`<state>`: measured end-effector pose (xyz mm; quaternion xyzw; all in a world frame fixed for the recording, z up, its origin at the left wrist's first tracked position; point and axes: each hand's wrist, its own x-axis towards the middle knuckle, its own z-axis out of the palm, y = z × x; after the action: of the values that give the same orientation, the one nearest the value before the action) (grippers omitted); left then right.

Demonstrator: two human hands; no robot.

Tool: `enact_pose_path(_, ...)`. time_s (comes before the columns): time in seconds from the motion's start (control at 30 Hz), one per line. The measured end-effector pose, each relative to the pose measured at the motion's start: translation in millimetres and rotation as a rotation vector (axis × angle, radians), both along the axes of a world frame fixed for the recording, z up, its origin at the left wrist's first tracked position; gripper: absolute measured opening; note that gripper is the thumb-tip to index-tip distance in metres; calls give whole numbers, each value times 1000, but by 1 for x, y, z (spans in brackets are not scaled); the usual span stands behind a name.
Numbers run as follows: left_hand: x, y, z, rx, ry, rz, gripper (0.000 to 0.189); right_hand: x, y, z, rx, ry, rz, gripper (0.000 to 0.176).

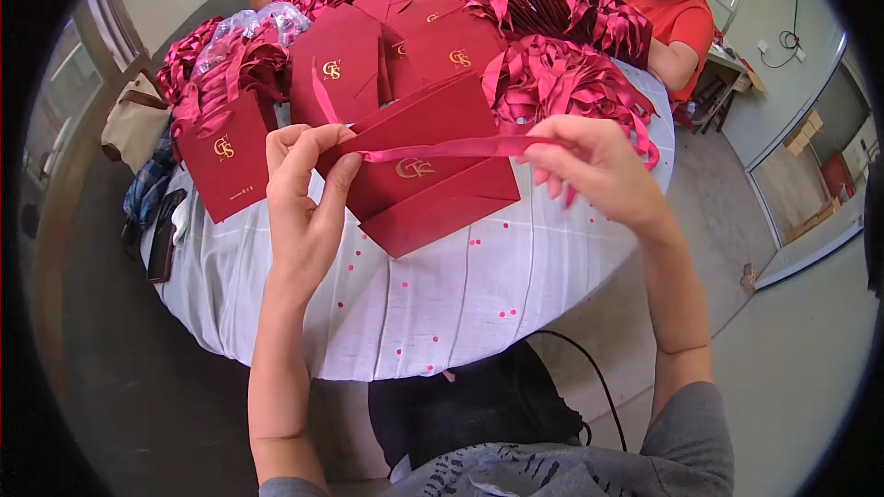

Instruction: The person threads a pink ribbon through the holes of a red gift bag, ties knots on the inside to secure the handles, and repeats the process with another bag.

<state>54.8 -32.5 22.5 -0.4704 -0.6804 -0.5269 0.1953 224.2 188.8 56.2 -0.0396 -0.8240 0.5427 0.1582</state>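
Note:
A dark red paper gift bag (442,198) with a gold monogram is tilted in front of me, above the white cloth. My left hand (308,179) pinches the bag's upper left edge, where a pink-red ribbon (442,149) comes out. The ribbon runs taut across the bag's face to my right hand (594,166), whose thumb and fingers are closed on it. A short tail of ribbon hangs below the right fingers. Another ribbon piece (324,97) sticks up behind the left fingers. Just left of my left hand stands another red bag (226,156).
Several flat red bags (341,55) lie behind, between heaps of ribboned bags (571,83). Clear plastic (244,32) rests at the left. A dark phone-like object (166,235) is at the left edge of the tablecloth (387,331), dotted with red bits. Two people (686,28) sit across the table.

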Motion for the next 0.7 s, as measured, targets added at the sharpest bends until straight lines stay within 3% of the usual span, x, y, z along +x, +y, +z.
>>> enact_pose_path(0.07, -1, -1, -1, 13, -86, -26, 15, 11, 15, -1, 26, 80, -43, 12)
enact_pose_path(0.17, -3, -1, -1, -17, -79, -37, 13, 26, 26, 1, -196, 217, -147, 12)
enact_pose_path(0.3, 13, 6, 12, -57, 18, -5, 10, 35, 23, -4, -285, 392, -177, 14)
enact_pose_path(0.4, 22, 10, 20, -92, 154, -1, 7, 41, 26, -10, -506, 528, -93, 15)
enact_pose_path(0.47, 29, 13, 26, -135, 245, 20, 7, 38, 32, -18, -648, 735, 225, 13)
enact_pose_path(0.7, 46, 16, 40, -257, 524, 228, 10, 31, -6, -20, -755, 857, 377, 19)
